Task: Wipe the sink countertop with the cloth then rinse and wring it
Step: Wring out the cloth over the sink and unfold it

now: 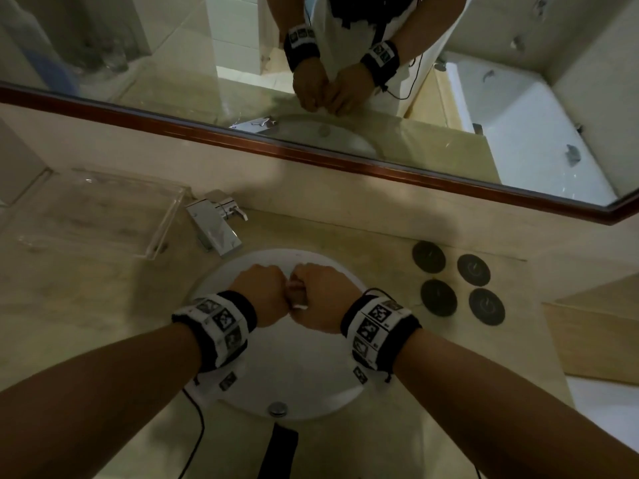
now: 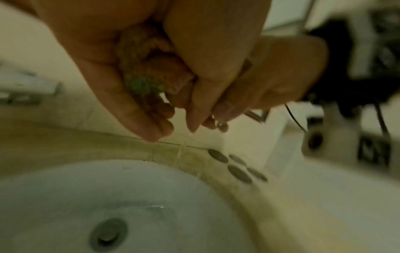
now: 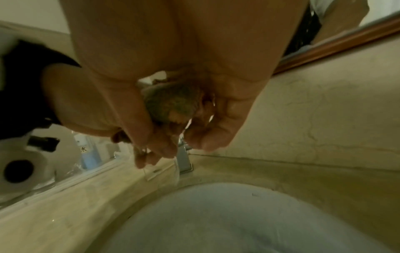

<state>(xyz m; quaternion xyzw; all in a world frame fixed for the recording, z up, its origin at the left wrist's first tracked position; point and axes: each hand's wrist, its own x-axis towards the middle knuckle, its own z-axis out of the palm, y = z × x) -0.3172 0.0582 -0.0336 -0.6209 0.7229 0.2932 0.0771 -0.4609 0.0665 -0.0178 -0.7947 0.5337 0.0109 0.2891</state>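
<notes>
Both hands are held together over the white sink basin (image 1: 297, 382). My left hand (image 1: 262, 288) and right hand (image 1: 323, 292) are clenched fist to fist around a twisted cloth (image 1: 295, 296), of which only a small bit shows between them. In the left wrist view the cloth (image 2: 147, 68) is a wrung orange-brown roll with a green patch, and my curled fingers (image 2: 134, 109) wrap it. A thin stream of water (image 2: 181, 152) drips from it toward the basin (image 2: 151, 196). In the right wrist view the bunched cloth (image 3: 171, 104) sits inside my closed palm.
A chrome faucet (image 1: 218, 229) stands behind the basin at the left, beside a clear acrylic tray (image 1: 103, 209). Several dark round coasters (image 1: 456, 281) lie on the beige countertop (image 1: 345, 229) to the right. A wood-framed mirror (image 1: 311, 153) runs along the back wall. The drain (image 2: 108, 234) is below.
</notes>
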